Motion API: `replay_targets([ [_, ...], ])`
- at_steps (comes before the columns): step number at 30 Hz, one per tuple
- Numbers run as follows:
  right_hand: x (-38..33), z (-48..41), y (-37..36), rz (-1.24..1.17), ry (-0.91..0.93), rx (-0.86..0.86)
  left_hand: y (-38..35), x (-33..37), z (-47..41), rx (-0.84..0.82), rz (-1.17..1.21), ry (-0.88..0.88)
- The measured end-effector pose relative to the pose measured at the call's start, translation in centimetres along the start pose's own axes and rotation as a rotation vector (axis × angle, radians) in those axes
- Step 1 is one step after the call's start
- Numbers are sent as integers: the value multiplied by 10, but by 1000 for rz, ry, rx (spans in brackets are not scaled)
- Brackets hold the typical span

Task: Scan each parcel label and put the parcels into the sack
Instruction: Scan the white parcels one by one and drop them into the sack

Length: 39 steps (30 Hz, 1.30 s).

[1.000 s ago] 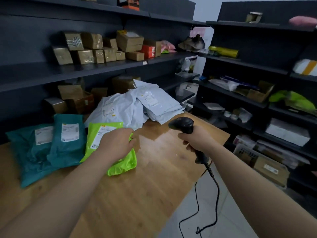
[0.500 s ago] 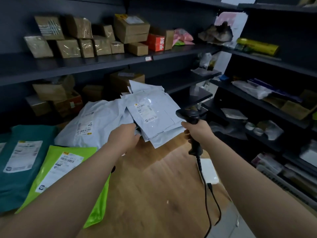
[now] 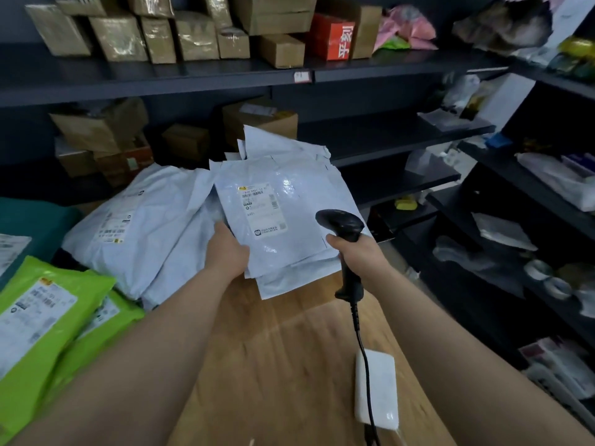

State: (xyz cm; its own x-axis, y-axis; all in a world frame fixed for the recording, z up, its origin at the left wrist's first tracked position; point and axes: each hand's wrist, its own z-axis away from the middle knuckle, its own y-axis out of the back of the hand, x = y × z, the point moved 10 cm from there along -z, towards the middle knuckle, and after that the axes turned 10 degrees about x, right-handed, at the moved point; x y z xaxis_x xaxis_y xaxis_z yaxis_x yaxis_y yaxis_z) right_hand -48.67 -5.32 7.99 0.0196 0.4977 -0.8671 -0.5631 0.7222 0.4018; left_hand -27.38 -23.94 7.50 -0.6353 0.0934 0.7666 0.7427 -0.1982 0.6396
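My left hand (image 3: pixel 227 251) grips the near left edge of a white mailer parcel (image 3: pixel 289 201), the top one of a small stack, with its label (image 3: pixel 262 209) facing up. My right hand (image 3: pixel 357 254) holds a black barcode scanner (image 3: pixel 341 225) by its handle, its head just right of the label. More white mailers (image 3: pixel 141 226) lie heaped to the left. Green mailers (image 3: pixel 42 320) with labels lie at the near left, and a teal one (image 3: pixel 35 220) behind them. No sack is in view.
The wooden table (image 3: pixel 283 349) runs under my arms; its right edge drops to the floor. A white box (image 3: pixel 375 389) lies near that edge under the scanner cable. Dark shelves with cardboard boxes (image 3: pixel 193 37) stand behind, and more shelving (image 3: pixel 531 188) on the right.
My left hand left the green mailer, reached to the white stack and took hold of the top parcel. The scanner moved up beside its label. The view shifted forward and down.
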Motion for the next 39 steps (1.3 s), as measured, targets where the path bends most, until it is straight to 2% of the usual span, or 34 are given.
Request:
replay_targets([
  [3,3,-8,-2,25,7,-31,7,-15,17,-45,-50,-27],
  [8,21,-3,-31,27,-19,-187,23,-77,69,-137,-111,68],
  [11,41,9,-54,30,-67,-271,15,-99,91,-219,-3,142],
  [13,54,17,-66,26,-97,-306,10,-105,98,-236,207,243],
  [15,62,24,-72,40,-98,-319,8,-103,97,-201,368,285],
  [18,66,32,-75,42,-80,-333,2,-103,97,-184,484,336],
  [22,58,55,-78,-15,-75,-444,1,-105,101,-185,419,311],
  [27,30,95,-79,-48,-24,-575,22,-118,106,5,523,355],
  [32,16,119,-76,51,30,-587,23,-139,120,64,560,443],
  [39,17,133,-67,130,64,-567,19,-145,127,73,596,462],
])
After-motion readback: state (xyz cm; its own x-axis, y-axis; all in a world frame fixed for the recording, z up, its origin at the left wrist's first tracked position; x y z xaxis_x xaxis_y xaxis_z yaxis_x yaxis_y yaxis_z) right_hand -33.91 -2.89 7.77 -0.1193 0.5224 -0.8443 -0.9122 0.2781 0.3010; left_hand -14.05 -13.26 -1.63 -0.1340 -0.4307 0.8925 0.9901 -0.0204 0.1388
